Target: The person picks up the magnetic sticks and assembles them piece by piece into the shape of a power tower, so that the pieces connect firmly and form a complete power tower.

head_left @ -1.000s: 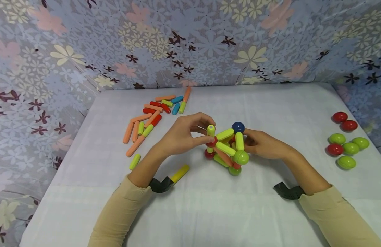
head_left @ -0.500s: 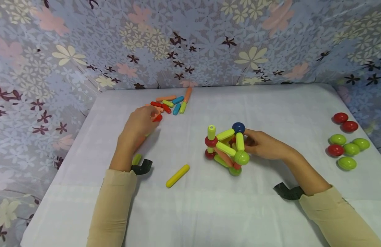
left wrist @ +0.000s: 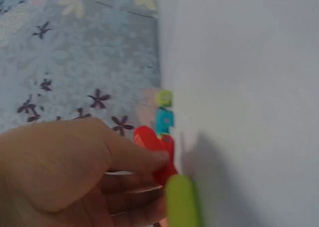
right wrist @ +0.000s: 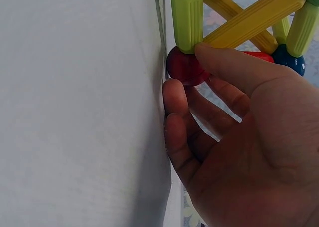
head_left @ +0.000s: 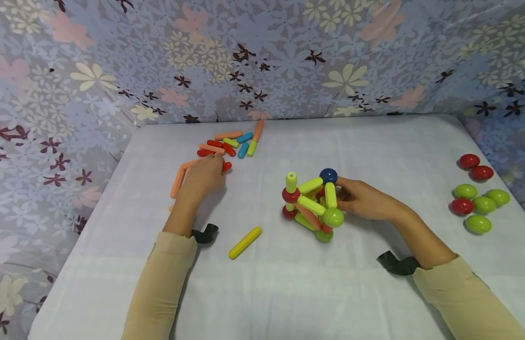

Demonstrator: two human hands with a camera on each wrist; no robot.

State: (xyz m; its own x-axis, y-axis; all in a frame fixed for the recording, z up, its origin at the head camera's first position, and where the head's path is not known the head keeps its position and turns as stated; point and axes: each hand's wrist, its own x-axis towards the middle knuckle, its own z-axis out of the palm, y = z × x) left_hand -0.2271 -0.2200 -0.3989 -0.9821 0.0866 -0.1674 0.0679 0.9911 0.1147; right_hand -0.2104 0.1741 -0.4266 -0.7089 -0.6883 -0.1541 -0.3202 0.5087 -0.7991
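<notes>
My left hand [head_left: 202, 177] pinches a short red rod [left wrist: 145, 138] between thumb and fingers at the left of the table. A light green rod [left wrist: 182, 201] lies close by in the left wrist view. Near the middle stands a frame of rods and balls, with a blue ball [head_left: 328, 175] and a green ball [head_left: 333, 217] on its upper part. One green rod [head_left: 291, 182] sticks upright from its left red ball [head_left: 291, 195]. With the thumb and fingers of my right hand [head_left: 364, 198], I grip the frame at a dark red ball [right wrist: 186, 67] low on its right side.
Several orange, red, green and blue rods lie at the back left, among them a blue rod [head_left: 243, 150] and an orange rod [head_left: 228, 135]. A yellow rod [head_left: 245, 242] lies left of the frame. Loose red and green balls [head_left: 484, 205] rest at the far right.
My left hand has left the frame's upright rod and moved left to the loose rods, where it now pinches a red one. The right hand and the frame have stayed put.
</notes>
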